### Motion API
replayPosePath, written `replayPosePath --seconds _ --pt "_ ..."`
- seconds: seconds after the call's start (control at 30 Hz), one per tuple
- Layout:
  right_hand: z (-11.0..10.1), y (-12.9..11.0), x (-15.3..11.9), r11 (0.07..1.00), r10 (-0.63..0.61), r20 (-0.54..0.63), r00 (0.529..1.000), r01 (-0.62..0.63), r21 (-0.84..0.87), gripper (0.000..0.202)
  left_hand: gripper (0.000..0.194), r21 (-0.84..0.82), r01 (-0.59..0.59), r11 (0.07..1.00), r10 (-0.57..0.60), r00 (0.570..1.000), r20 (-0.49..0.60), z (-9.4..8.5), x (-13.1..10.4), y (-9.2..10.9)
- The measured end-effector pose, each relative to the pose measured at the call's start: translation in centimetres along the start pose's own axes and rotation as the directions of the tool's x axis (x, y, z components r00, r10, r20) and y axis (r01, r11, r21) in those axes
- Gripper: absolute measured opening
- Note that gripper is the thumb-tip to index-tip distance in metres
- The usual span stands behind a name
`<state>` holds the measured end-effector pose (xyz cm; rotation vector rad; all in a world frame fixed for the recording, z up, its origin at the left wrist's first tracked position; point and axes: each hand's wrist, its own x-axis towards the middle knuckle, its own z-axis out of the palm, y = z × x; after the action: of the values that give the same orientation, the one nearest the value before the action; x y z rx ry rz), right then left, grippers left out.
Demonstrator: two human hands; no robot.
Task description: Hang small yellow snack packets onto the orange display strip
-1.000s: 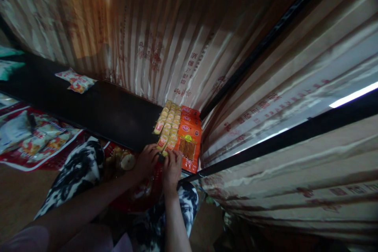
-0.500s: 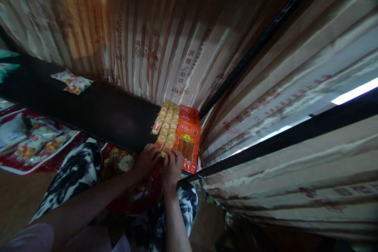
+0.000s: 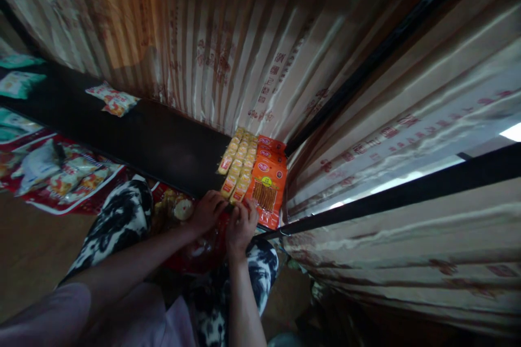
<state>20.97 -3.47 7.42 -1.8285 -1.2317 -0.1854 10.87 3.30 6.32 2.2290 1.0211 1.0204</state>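
Rows of yellow snack packs (image 3: 240,165) lie side by side on a narrow black shelf (image 3: 166,143). My left hand (image 3: 207,210) is at the near end of the left rows, its fingers bent and closed against the pack edge. Beside it, my right hand (image 3: 242,223) has curled fingers on the near end of the right row, close to the orange packs. The fingertips of both hands are partly hidden. Overlapping orange snack packs (image 3: 266,187) with a see-through window lie right of the yellow ones.
Red-and-white snack bags (image 3: 116,102) lie farther left on the shelf, with green packs (image 3: 20,84) beyond. A red bag of small packs (image 3: 73,173) is below the shelf edge. Pleated printed curtains (image 3: 228,65) and a dark metal bar (image 3: 386,192) border the space.
The view has shifted slightly, so the shelf and packs appear farther right and higher. Both hands stay at the near ends of the yellow packs, with little movement of the fingers.
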Motion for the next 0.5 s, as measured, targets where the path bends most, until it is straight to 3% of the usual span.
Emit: replayPosePath --seconds 0.13,0.3,0.4,0.5 --pt "0.6 -1.5 -3.7 0.993 -0.046 0.090 0.995 0.036 0.110 0.029 0.023 0.040 0.080 0.996 -0.083 0.994 0.076 -0.4 -4.0 -0.8" --pt "3.2 -2.5 -7.7 0.970 -0.100 0.296 0.950 0.027 0.242 0.030 0.026 0.075 0.198 0.977 -0.210 0.952 0.221 -1.5 -8.9 -3.5" --pt "5.0 -2.0 -9.1 0.978 -0.062 0.403 0.913 -0.026 0.208 0.029 0.022 0.161 0.259 0.953 -0.282 0.948 0.149 -2.8 -10.4 -5.5" --pt "6.5 -1.3 -10.4 0.983 -0.021 0.504 0.863 -0.076 0.170 0.030 0.021 0.251 0.366 0.896 -0.372 0.928 -0.026 -3.9 -10.7 -7.4"
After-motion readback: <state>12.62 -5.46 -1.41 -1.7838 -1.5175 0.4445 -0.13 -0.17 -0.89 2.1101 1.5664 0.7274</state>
